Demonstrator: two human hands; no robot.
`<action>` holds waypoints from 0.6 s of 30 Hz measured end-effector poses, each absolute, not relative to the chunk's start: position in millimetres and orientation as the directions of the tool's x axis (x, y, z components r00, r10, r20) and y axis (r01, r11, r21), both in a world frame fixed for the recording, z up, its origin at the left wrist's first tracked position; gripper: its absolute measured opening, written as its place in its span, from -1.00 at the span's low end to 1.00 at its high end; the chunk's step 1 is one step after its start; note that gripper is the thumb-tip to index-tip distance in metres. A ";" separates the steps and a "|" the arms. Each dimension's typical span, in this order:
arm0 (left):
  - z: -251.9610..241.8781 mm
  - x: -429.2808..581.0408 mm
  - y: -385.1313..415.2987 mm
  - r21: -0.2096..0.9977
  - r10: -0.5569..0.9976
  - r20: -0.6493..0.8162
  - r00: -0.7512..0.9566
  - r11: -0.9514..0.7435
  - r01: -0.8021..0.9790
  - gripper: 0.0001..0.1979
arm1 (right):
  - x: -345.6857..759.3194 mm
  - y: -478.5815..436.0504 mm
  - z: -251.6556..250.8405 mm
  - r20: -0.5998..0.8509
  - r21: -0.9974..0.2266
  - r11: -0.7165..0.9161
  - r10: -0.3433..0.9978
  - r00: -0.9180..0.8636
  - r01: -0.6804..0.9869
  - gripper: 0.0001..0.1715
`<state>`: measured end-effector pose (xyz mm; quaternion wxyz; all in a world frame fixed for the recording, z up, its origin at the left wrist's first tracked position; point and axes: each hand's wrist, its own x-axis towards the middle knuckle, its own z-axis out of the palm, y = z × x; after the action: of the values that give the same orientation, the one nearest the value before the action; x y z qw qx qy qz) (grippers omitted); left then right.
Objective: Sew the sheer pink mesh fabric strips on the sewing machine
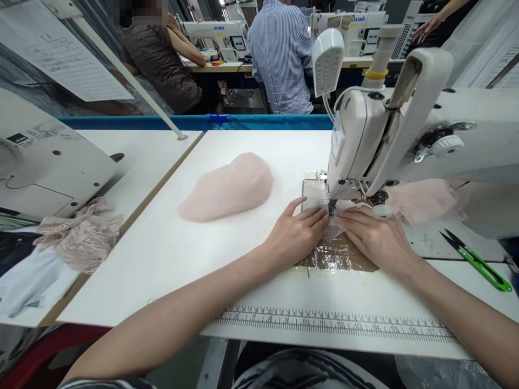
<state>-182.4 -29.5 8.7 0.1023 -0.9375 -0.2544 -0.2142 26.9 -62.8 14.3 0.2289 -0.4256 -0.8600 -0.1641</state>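
Note:
My left hand (298, 232) lies flat on the table with its fingers stretched toward the needle of the white sewing machine (377, 140). My right hand (375, 235) lies flat opposite it, fingers pointing left. Both press a small pale pink piece of fabric (333, 228) down just in front of the presser foot (332, 208). The fingertips nearly meet at the needle. More pink fabric (421, 200) trails behind the machine on the right.
A pile of pale pink fabric pieces (229, 189) lies on the white table (170, 243) to the left. Lace trim (81, 237) sits on the neighbouring table. Green thread snips (478, 262) lie at the right. A printed ruler (336, 321) runs along the front edge. Other people sit at machines behind.

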 end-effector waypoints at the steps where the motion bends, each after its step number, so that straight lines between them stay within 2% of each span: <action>1: 8.8 -182.4 -29.5 -0.083 0.436 0.450 0.779 -0.848 0.523 -0.72 | 26.9 -62.5 14.1 0.535 0.088 0.582 0.657 -0.532 0.808 -0.74; 18: 8.3 -183.3 -30.0 -0.071 0.446 0.448 0.775 -0.846 0.528 -0.72 | 25.6 -62.3 11.8 0.530 0.132 0.552 0.663 -0.529 0.824 -0.70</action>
<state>-183.3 -30.0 8.3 0.0969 -0.9370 -0.2600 -0.2123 25.6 -62.3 11.8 0.2150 -0.4350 -0.8541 -0.1871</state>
